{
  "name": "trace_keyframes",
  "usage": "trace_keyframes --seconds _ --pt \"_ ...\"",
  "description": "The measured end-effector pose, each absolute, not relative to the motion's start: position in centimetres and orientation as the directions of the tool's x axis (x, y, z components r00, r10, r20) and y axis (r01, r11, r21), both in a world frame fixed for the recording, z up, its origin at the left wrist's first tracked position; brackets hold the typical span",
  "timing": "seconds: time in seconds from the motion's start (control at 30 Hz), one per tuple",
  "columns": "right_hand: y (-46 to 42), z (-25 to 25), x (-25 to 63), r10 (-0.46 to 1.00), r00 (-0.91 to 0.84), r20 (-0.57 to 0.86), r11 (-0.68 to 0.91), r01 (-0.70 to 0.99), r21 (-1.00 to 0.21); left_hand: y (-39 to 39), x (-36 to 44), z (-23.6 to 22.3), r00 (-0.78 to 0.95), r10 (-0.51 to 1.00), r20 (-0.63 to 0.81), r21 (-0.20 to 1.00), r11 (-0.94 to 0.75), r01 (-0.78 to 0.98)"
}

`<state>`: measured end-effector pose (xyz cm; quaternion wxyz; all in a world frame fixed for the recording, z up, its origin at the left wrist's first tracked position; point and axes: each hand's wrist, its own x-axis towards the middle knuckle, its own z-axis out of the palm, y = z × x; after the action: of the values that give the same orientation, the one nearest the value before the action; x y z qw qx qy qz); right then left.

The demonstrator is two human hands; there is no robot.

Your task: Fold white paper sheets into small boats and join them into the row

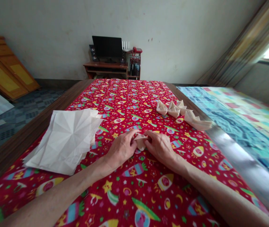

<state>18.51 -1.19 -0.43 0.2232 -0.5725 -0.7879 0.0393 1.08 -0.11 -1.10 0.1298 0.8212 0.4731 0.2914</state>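
Note:
A small piece of folded white paper [141, 143] is between my two hands, just above the red patterned cloth [134, 192]. My left hand [123, 145] pinches its left side between thumb and fingers. On the opposite side, my right hand [160, 145] grips the paper the same way. The fingers cover much of it, so its full shape is hidden. Left of my hands lies a stack of creased white paper sheets [63, 138]. Several folded paper boats [173, 109] stand ahead and to the right, one longer boat [197, 121] nearest the table's right edge.
The cloth covers a table with dark wooden edges [77, 94]. A bed with a blue patterned sheet [224, 126] adjoins on the right. Against the far wall is a desk [106, 65] with a monitor [107, 47]. A wooden cabinet [6, 66] stands at far left.

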Motion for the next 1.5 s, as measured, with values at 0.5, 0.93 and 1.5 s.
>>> trace_keyframes --seconds 0.5,0.93,1.5 --pt "-2.5 -0.4 20.7 0.630 -0.708 0.320 0.694 0.698 0.176 -1.1 -0.6 -0.9 0.661 0.671 0.335 0.040 -0.712 0.701" --pt "-1.6 -0.1 21.7 0.688 -0.686 0.237 0.697 0.715 0.047 -0.9 -0.7 -0.2 0.741 0.613 0.274 0.076 -0.782 0.619" --pt "-1.1 -1.7 21.8 0.775 -0.496 0.392 0.632 0.590 -0.502 -0.6 -0.7 -2.0 0.595 0.691 0.410 0.349 -0.722 0.598"
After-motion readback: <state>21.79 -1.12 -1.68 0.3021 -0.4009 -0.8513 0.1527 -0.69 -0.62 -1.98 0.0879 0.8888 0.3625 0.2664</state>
